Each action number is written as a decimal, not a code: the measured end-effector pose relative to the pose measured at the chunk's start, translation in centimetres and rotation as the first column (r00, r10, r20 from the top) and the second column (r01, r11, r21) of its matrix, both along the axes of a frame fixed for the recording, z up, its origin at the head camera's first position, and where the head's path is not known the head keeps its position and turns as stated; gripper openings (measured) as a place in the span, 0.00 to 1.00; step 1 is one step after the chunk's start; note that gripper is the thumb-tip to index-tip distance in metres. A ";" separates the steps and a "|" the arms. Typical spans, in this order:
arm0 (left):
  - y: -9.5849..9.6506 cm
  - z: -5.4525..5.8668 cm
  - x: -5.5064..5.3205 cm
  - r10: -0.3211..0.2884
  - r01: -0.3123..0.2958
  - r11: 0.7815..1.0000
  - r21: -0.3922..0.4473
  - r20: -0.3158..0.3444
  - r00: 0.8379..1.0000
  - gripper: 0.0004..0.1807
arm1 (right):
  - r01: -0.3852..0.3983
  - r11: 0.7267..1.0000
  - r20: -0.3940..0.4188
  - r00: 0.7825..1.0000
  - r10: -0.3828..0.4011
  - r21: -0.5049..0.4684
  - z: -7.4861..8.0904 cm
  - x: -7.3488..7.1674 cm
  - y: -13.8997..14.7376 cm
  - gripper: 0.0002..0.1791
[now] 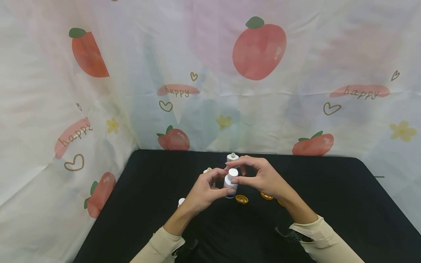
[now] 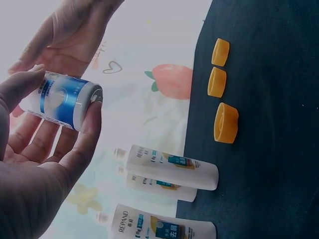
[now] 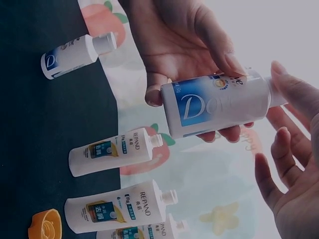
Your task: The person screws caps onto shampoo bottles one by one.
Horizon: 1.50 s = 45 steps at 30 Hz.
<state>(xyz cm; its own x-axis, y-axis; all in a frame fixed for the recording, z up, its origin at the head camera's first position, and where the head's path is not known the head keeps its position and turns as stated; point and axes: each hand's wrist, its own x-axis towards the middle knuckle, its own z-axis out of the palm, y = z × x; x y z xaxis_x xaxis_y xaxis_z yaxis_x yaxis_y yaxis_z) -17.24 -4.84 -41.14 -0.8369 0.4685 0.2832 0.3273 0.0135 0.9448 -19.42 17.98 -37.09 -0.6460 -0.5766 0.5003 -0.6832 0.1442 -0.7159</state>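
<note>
A small white Dove bottle (image 3: 214, 104) with a blue label is held up over the black table, tilted in the head view. My left hand (image 1: 205, 188) grips its body between thumb and fingers. At the top, my right hand (image 1: 263, 176) pinches the white cap (image 1: 233, 173), thumb against its side. Three white REPAND bottles (image 3: 117, 206) stand behind, their narrow necks bare. Three orange-yellow caps (image 2: 226, 123) lie in a row on the table. A second Dove bottle (image 3: 70, 56), with its white cap on, stands to the left.
The black table (image 1: 151, 179) runs back to a white curtain (image 1: 210, 120) printed with fruit, hearts and flowers. In the head view, the REPAND bottles are partly hidden behind my hands. The yellow caps sit near my right forearm.
</note>
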 end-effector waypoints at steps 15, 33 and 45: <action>0.1 0.1 0.1 0.012 -0.012 1.000 -0.006 -0.011 1.000 0.18 | -0.009 1.000 0.045 0.999 0.009 0.000 0.2 0.2 0.1 0.21; -0.2 0.2 0.1 0.015 -0.015 1.000 -0.026 -0.006 1.000 0.19 | -0.084 0.994 0.046 0.996 0.081 0.069 0.3 0.1 0.9 0.24; -0.2 0.2 0.2 0.010 -0.010 1.000 -0.006 0.007 1.000 0.20 | -0.072 0.996 0.001 0.997 0.072 0.046 0.2 0.2 1.1 0.22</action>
